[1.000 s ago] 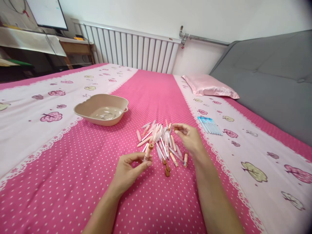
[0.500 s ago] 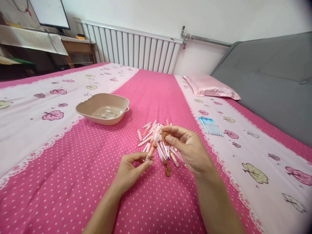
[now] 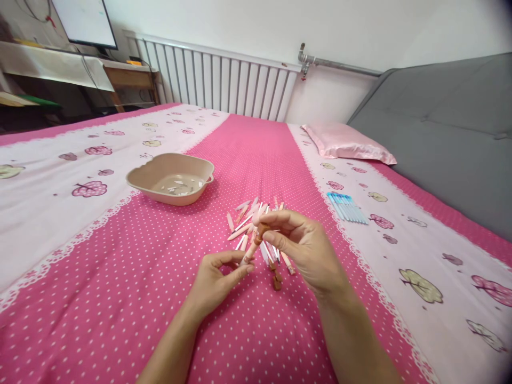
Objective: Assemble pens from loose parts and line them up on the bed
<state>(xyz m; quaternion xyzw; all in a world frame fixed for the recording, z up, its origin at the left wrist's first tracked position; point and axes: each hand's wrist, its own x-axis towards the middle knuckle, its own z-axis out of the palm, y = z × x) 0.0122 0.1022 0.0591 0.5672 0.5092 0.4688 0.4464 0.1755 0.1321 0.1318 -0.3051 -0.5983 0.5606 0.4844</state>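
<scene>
1. Taking the pen barrel (image 3: 248, 254) as the clock's centre, the left hand (image 3: 220, 277) lies at 8 o'clock, low over the bed (image 3: 248, 330), forearm slanting in from 7. Its grip is pinched on the barrel between thumb and fingers, the barrel tilted with its top toward 1.
2. The right hand (image 3: 306, 248) is at 3, forearm rising from 5, wrist bent inward. Its thumb and forefinger grasp a brown cap (image 3: 263, 230) at the barrel's top end; whether it is seated, I cannot tell.
3. Loose brown pieces (image 3: 277, 281) lie near, at 5.
4. Just beyond, at 12, is a heap of pen parts (image 3: 241, 228), partly hidden by the right hand.
5. Blue-topped pens (image 3: 348, 209) lie side by side at 2.
6. At 10, a beige basin (image 3: 172, 199) contains small scraps.
7. Farther off, toward 1, rests a pink pillow (image 3: 348, 143).
</scene>
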